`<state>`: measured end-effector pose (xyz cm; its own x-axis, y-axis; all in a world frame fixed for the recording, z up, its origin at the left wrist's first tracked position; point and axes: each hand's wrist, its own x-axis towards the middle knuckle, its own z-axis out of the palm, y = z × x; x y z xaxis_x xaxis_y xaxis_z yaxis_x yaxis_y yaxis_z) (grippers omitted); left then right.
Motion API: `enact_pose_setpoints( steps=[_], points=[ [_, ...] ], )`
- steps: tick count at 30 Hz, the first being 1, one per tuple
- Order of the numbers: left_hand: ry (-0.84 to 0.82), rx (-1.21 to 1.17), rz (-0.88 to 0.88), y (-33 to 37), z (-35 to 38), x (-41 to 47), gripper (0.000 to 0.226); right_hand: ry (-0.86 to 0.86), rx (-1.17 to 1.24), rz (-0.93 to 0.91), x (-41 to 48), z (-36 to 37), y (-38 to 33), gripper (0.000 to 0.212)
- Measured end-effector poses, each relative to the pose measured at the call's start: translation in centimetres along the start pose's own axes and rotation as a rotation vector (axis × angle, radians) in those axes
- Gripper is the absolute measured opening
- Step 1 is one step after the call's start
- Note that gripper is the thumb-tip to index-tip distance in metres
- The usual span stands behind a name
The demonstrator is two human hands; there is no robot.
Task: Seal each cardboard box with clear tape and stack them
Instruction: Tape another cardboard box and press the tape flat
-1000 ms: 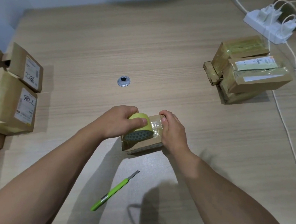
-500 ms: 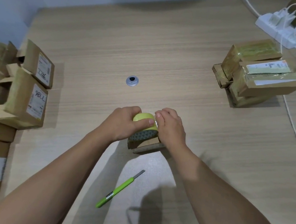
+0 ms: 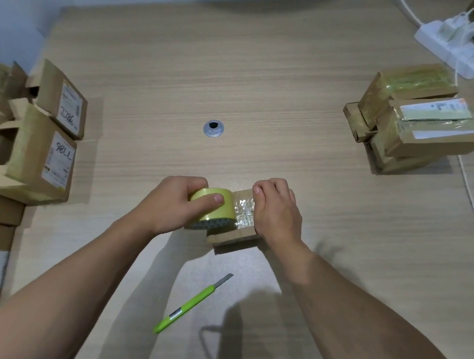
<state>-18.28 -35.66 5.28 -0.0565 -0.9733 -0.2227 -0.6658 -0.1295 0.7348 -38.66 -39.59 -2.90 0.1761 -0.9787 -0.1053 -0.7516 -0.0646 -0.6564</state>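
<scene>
My left hand [image 3: 172,205] grips the roll [image 3: 220,213]; right hand [image 3: 277,215] holds the box [image 3: 235,238]; a skewed pull may wrinkle the tape [image 3: 244,215].

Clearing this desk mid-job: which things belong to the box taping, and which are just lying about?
Job: small brown cardboard box held by the right hand; yellowish tape roll gripped by the left hand; open brown boxes at left; taped box stack at right; green utility knife, likely the cutter.
Lying about: white power strip with chargers; round metal grommet.
</scene>
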Motion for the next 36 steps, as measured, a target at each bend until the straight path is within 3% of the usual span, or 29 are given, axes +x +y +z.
enact_pose_setpoints(
  steps=[5,9,15,21,36],
  points=[
    [0.019,0.117,-0.041,-0.5,-0.9,-0.1,0.052,-0.002,-0.007,0.012,0.1,0.1,0.1,0.029],
    [0.017,0.281,-0.076,-1.7,-1.6,-0.8,0.063,-0.022,-0.022,0.023,0.1,-0.1,0.0,0.030],
    [0.023,0.337,-0.127,-3.1,-1.1,-1.0,0.063,-0.018,-0.018,0.041,0.1,-0.1,-0.1,0.028],
    [0.017,0.291,-0.178,-4.2,-0.2,-1.3,0.070,-0.013,-0.021,0.042,0.1,-0.3,-0.3,0.027],
    [-0.063,0.150,-0.308,-5.8,1.2,-1.0,0.046,-0.008,0.020,0.028,0.1,-0.1,-0.2,0.027]
  ],
)
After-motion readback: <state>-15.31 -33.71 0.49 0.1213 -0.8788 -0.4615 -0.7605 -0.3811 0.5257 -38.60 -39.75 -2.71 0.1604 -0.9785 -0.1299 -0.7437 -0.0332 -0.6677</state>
